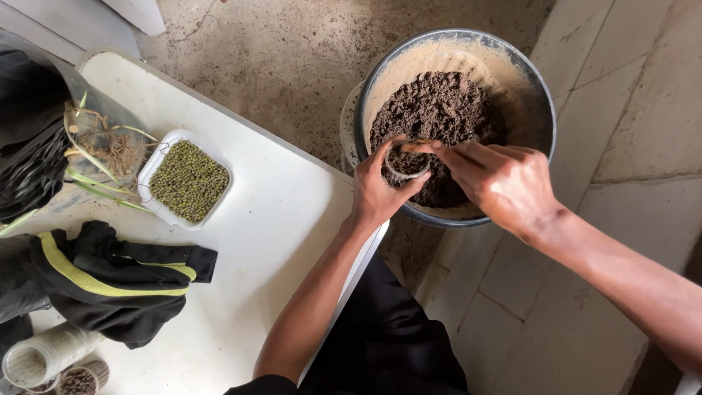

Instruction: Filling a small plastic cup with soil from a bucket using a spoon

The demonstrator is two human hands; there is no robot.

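Small clear cup (406, 162) clasped in left hand (380, 192), fingers curled round rim, held over soil (439, 110) inside metal bucket (541, 110), just off bench's (278, 219) right edge. Right hand (504, 179) closed on small tool, hardly visible, at cup mouth. Tray of green beans (189, 181) near bench's far-left edge; black glove (110, 281) toward left edge.

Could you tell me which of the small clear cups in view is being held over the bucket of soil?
The small clear cup gripped in the left hand above the soil bucket. The other cups lie stacked at the white table's lower left corner, untouched.
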